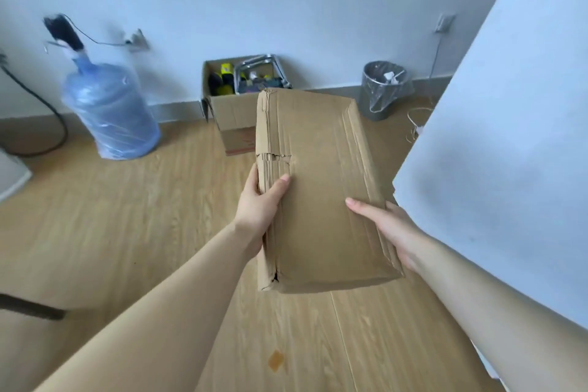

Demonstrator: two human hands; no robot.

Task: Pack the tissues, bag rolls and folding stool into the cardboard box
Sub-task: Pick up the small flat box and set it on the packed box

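Seen from the head camera, a person holds one flattened, creased piece of cardboard [318, 188] out over a wood-plank floor [127, 232], gripped at its two long edges. The left hand [259, 204] is closed around the left edge just below a ragged tear, thumb pressed flat on the top face and the other fingers curled out of sight underneath. The right hand [386, 226] clasps the right edge nearer the person, one digit lying across the top face and the palm cupped against the side; how its remaining fingers sit beneath cannot be made out. Both bare forearms reach in from the bottom of the frame.

Beyond the far end of the held cardboard, one open cardboard box [234, 118] stands on the floor against the white wall. Inside it show the chrome tube frame of one folding stool [262, 70] and several dark and yellow items [221, 81], too small and blurred to count or identify. The held cardboard partly hides the box's right side.

To the left of the box stands one large blue water jug [109, 108] wrapped in clear plastic, a dark pump fitted on its neck. To the right, near the wall, sits one grey waste bin [383, 91] lined with a clear bag. A large white panel [509, 137] fills the right side of the frame.
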